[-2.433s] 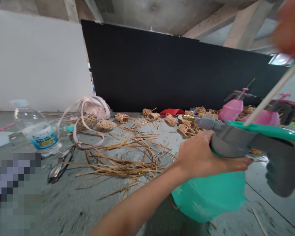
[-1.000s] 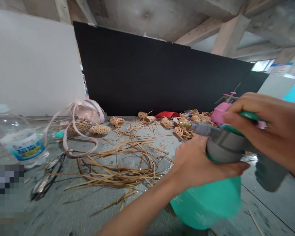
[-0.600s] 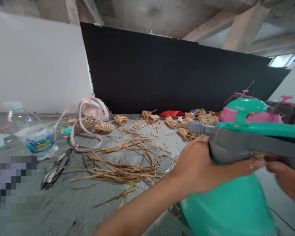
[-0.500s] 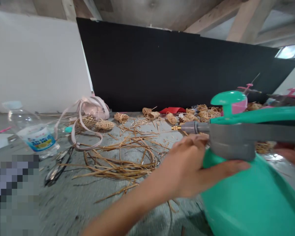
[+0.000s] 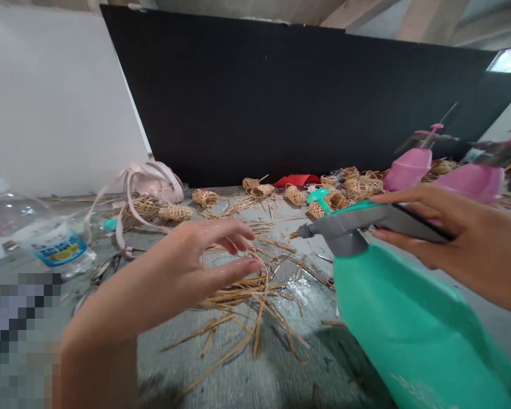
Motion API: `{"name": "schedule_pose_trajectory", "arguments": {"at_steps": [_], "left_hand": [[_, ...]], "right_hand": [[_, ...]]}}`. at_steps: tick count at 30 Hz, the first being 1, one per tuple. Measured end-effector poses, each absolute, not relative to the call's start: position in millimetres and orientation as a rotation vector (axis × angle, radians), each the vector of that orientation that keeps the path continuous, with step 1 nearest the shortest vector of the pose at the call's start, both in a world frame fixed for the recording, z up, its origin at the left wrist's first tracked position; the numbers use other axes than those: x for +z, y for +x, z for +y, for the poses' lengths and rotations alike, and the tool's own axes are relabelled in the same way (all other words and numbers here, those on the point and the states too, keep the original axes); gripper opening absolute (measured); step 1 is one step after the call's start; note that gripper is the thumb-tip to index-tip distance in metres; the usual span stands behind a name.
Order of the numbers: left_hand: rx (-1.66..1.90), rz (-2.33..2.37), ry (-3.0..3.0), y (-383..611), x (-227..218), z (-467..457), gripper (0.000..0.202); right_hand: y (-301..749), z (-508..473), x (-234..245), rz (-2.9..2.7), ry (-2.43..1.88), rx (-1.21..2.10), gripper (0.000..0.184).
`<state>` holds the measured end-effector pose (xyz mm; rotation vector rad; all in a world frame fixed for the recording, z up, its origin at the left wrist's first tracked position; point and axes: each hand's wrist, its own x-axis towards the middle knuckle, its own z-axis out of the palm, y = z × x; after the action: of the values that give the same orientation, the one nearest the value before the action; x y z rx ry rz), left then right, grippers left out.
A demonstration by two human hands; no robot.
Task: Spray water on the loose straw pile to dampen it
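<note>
The left hand [image 5: 204, 258] is open, with the fingers loosely spread and a little curved, and it is pinching nothing. It hangs just above a loose heap of bamboo strips [image 5: 242, 298], but I cannot tell if the fingertips [image 5: 255, 264] touch them. The right hand [image 5: 447, 238] holds the grey handle of a green pump sprayer [image 5: 400, 318], with fingers over the top and one finger under it. The sprayer stands at the right side of the view, tilted, and its brass nozzle [image 5: 298, 234] points left, toward the strips. Its green bottle shows a faint white marking [image 5: 413, 389], too blurred for reading.

Around the heap, the grey work surface [image 5: 310, 287] shines as if wet. Small woven baskets [image 5: 255, 187] lie in a row behind it, and more are in a pile behind the sprayer. Two pink spray bottles [image 5: 409, 169] stand at the far right. On the left side are a clear plastic water bottle [image 5: 38, 238], whose blue and white label cannot be read, a pale pink handbag [image 5: 155, 183] with its strap lying forward, and blurred eyeglasses [image 5: 97, 272]. A red paper [image 5: 293, 180] lies before a black board [image 5: 259, 96].
</note>
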<state>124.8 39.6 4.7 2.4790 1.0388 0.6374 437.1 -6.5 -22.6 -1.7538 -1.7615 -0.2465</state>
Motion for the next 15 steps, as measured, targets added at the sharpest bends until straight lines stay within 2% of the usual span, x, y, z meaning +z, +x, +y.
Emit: {"name": "schedule_pose_trajectory", "arguments": {"at_steps": [7, 11, 15], "left_hand": [[0.839, 1.144, 2.499, 108, 7, 50, 0.021], [0.802, 1.147, 2.446, 117, -1, 61, 0.018], [0.765, 1.116, 2.393, 124, -6, 70, 0.016]], "right_hand": [[445, 10, -24, -1.708, -1.679, -0.076, 0.042], [448, 18, -26, -1.681, -1.688, 0.011, 0.044], [438, 32, -30, -1.839, -1.706, 0.005, 0.035]]}}
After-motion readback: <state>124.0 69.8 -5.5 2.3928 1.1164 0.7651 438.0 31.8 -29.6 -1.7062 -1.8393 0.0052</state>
